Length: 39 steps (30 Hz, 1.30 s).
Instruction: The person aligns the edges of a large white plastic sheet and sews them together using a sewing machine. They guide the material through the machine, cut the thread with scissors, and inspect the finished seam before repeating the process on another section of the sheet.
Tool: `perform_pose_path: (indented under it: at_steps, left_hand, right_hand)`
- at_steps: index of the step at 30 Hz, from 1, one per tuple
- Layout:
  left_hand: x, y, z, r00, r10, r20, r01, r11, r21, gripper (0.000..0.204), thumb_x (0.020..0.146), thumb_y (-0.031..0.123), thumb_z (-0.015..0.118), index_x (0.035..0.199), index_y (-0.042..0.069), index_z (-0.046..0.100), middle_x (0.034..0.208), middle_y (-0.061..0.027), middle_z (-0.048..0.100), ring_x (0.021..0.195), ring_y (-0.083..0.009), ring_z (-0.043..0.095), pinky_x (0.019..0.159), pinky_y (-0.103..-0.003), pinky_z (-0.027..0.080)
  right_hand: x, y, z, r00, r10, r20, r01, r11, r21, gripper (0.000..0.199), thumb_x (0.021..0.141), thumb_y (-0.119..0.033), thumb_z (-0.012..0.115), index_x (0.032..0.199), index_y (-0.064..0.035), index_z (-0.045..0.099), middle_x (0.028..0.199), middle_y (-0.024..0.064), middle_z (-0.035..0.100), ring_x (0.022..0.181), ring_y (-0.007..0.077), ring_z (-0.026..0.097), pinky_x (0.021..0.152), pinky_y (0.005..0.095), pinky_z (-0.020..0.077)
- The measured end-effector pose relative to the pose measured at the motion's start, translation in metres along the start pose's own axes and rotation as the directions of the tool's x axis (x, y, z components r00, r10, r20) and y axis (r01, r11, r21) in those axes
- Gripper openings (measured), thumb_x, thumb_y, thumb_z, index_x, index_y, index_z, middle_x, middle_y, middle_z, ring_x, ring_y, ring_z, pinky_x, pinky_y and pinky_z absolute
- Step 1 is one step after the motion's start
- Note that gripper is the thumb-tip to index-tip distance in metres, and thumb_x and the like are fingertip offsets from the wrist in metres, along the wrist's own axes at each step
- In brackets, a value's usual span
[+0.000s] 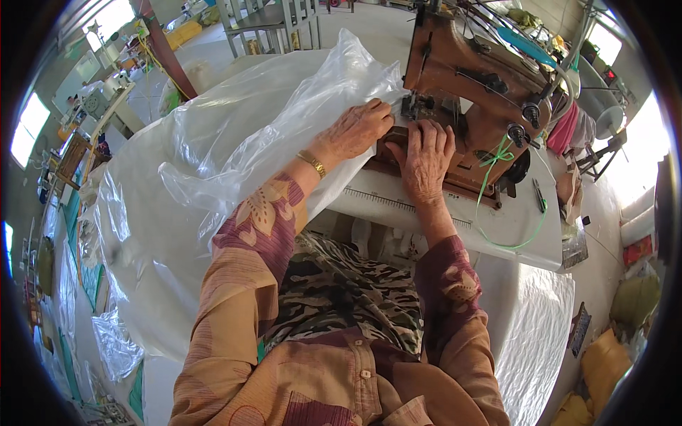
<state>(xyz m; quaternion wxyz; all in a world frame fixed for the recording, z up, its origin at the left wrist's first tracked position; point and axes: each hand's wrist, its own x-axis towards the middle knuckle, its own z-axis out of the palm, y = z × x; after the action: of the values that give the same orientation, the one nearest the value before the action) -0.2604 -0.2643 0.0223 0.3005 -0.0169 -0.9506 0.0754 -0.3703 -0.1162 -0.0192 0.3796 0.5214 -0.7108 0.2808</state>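
A large clear plastic sheet (pixel 234 142) spreads over the table to my left, one edge running to the needle area of a brown sewing machine (pixel 476 92). My left hand (pixel 359 128) has its fingers curled on the sheet's edge, just left of the presser foot (pixel 410 106). Flat on the machine bed in front of the presser foot lies my right hand (pixel 426 163), thumb apart from the fingers. Whether a bit of film lies beneath its fingertips is hidden. The needle tip is too small to make out.
A measuring scale (pixel 398 202) runs along the table's near edge. Green cord (pixel 497 160) is tied to the machine and trails onto the tabletop. Thread snips (pixel 541 197) lie at the right. A grey chair (pixel 273 21) stands beyond the table; silvery film (pixel 536 341) hangs at lower right.
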Motion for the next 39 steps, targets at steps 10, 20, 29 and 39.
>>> perform_pose_path:
  at_steps: [10,20,29,39]
  left_hand:
    - [0.005,-0.004,0.005,1.000,0.005,-0.004,-0.005,0.999,0.051,0.004,0.083,0.005,0.055,0.086,0.003,0.057,0.097,-0.0083,0.053,0.100,-0.0257,0.059,0.084,-0.037,0.055]
    - [0.009,-0.004,0.005,1.000,-0.012,-0.004,0.012,1.000,0.025,0.005,0.083,0.007,0.055,0.084,0.002,0.056,0.096,-0.0097,0.053,0.100,-0.0279,0.058,0.084,-0.038,0.054]
    - [0.008,-0.007,0.010,0.997,-0.075,0.018,0.076,0.997,-0.024,0.013,0.085,0.010,0.057,0.093,0.001,0.061,0.104,-0.0105,0.057,0.104,-0.0289,0.058,0.087,-0.040,0.053]
    - [-0.077,-0.076,0.002,0.513,-0.858,0.021,0.856,0.509,-0.085,0.078,0.081,0.060,0.064,0.133,0.003,0.053,0.134,-0.0163,0.054,0.127,-0.0343,0.047,0.107,-0.049,0.034]
  right_hand:
    - [-0.002,0.001,0.005,1.000,-0.015,-0.025,0.015,1.000,-0.015,0.055,0.080,-0.037,0.073,0.120,-0.0029,0.056,0.119,0.0116,0.052,0.117,0.0306,0.049,0.110,0.0534,0.0303]
    - [-0.003,0.000,0.004,1.000,-0.019,-0.014,0.019,0.999,-0.029,0.056,0.084,-0.040,0.068,0.123,-0.0016,0.055,0.120,0.0129,0.053,0.117,0.0313,0.049,0.110,0.0543,0.0306]
    - [-0.005,0.000,0.004,1.000,-0.025,-0.015,0.024,1.000,-0.007,0.057,0.082,-0.037,0.070,0.125,-0.0030,0.054,0.121,0.0119,0.052,0.118,0.0306,0.049,0.109,0.0538,0.0304]
    - [0.003,-0.005,-0.014,0.969,-0.205,-0.135,0.229,0.954,0.196,0.047,0.083,-0.036,0.072,0.117,-0.0092,0.056,0.118,0.0076,0.054,0.114,0.0287,0.052,0.108,0.0529,0.0324]
